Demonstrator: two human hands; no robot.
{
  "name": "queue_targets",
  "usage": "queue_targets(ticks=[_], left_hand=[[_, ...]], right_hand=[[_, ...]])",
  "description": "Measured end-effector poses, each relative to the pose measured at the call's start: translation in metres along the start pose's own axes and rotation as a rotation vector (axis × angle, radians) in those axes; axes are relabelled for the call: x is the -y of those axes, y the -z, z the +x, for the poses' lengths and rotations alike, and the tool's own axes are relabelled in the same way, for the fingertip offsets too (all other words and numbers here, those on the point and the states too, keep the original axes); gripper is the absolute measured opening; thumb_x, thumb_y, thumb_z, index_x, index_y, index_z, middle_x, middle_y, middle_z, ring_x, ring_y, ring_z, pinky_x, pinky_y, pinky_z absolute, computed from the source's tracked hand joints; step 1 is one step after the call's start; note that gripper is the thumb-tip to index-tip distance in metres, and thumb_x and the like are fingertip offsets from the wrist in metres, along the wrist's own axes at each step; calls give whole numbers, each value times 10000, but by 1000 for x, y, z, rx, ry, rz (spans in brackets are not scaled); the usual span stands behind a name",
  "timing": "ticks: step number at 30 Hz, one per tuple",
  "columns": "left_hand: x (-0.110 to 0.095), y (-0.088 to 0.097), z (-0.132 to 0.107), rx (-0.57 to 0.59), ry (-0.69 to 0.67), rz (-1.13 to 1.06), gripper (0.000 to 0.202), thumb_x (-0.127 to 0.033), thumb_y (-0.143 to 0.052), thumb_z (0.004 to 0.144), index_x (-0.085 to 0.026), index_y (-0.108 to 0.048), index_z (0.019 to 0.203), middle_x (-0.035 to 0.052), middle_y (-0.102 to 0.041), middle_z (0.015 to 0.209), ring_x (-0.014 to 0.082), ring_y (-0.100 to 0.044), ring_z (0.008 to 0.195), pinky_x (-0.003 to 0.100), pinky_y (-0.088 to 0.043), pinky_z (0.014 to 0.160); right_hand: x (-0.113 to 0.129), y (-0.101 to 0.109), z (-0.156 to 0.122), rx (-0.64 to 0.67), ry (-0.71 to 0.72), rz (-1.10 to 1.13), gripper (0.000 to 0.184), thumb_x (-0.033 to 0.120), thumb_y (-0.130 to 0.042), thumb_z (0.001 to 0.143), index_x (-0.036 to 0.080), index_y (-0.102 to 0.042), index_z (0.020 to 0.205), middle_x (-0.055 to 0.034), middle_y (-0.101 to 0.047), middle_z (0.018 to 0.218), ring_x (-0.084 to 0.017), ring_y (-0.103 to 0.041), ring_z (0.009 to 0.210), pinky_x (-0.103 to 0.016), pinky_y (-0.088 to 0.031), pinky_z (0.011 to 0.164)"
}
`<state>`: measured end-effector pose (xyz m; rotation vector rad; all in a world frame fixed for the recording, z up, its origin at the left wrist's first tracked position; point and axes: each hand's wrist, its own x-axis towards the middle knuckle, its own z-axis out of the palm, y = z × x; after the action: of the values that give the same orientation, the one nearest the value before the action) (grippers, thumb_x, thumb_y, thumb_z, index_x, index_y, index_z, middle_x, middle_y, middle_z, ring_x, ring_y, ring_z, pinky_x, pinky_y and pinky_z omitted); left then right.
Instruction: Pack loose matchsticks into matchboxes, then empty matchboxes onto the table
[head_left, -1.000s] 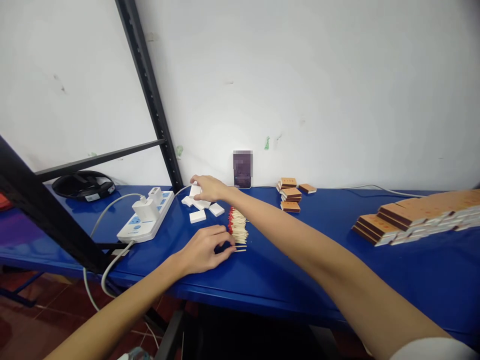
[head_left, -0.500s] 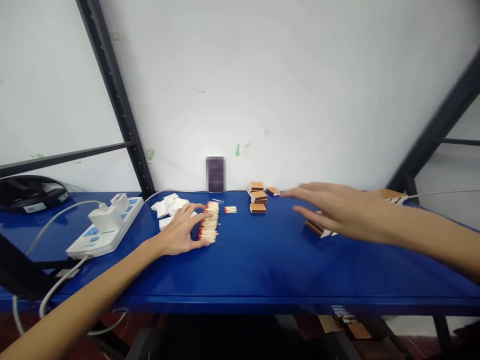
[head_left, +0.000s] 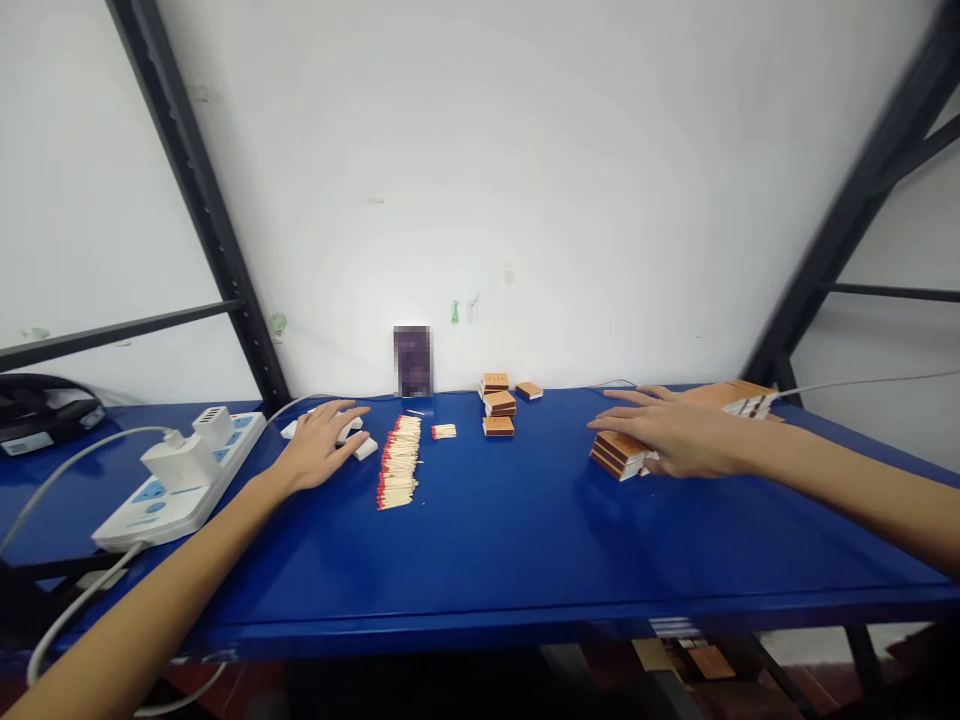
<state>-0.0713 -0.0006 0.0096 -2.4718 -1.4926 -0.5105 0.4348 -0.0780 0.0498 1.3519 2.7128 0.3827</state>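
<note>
My left hand, fingers spread, lies over a heap of white matchbox trays and hides most of them. To its right is a long row of red-tipped matches, with a small bunch of matches beside it. My right hand reaches over stacked brown matchboxes, its fingers stretched out. Whether its underside touches them cannot be seen. More matchboxes lie behind that wrist. A short stack of matchboxes and a single matchbox sit near the wall.
A white power strip with plugged-in adapters and cables is at the left. Behind it lies a black headset-like object. A blurred dark card leans on the wall. Dark metal posts frame the blue shelf.
My left hand has left the row of matches and moved left onto the white trays. My right hand has lowered over the stacked matchboxes. The view has shifted slightly.
</note>
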Motion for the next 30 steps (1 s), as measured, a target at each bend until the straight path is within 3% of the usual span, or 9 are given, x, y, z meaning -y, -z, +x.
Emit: queue_targets(ticks=[6,11,14,16,20,23,26,30], left_hand=[[8,-10,5,75,-66,171,481,-515,-314,937,-284,-606,1241,99,-504,1378,320,-382,1323,539,-307,1031],[21,-13,1,50,-47,166,447,-467,-330,941,-253,-645,1175,112,-536,1342,331,-398,1312,548,-310,1027],[19,-6,0,-40,-80,102,412,-426,-339,953,-243,-631,1180,112,-517,1358,324,-362,1338,568,-277,1051],[6,3,1,-108,-164,-16,389,-389,-327,969,-250,-600,1208,87,-517,1356,287,-349,1349,532,-282,1076],[-46,23,8,-158,-389,-321,354,-328,-383,971,-237,-519,1285,90,-527,1327,218,-449,1255,429,-369,1065],[-86,29,17,-168,-545,-422,336,-255,-435,956,-220,-515,1280,98,-570,1262,209,-497,1196,419,-419,1021],[-105,27,25,-288,-629,-489,284,-186,-478,925,-207,-563,1195,88,-630,1136,191,-562,1083,380,-476,934],[-103,20,24,-435,-578,-535,315,-137,-535,847,-184,-577,1155,93,-638,1077,192,-594,1007,358,-491,882]], right_hand=[[4,-2,11,-68,37,-62,485,113,-496,688,270,-675,1111,-58,-695,1127,-345,-460,1267,-563,-339,993],[34,15,13,-228,-32,85,413,271,-538,793,259,-630,1195,-94,-649,1180,-335,-506,1196,-514,-400,945],[72,21,23,-277,-68,434,501,392,-621,788,271,-563,1270,-93,-614,1210,-291,-567,1095,-456,-456,910],[96,17,37,-321,-91,766,539,435,-691,739,265,-572,1236,-83,-621,1181,-255,-595,1027,-421,-479,889],[130,-4,80,-262,-151,1500,457,383,-756,693,194,-618,1086,-50,-660,943,-182,-634,833,-358,-504,800],[147,-13,113,-225,-150,1929,355,361,-751,715,192,-640,1006,-32,-661,882,-162,-636,840,-319,-500,776],[158,-7,134,-201,-86,2205,297,362,-727,747,184,-653,974,-36,-675,875,-155,-644,838,-293,-491,771],[165,5,142,-181,-61,2357,232,298,-672,776,163,-661,964,-59,-693,969,-171,-657,870,-301,-491,823]])
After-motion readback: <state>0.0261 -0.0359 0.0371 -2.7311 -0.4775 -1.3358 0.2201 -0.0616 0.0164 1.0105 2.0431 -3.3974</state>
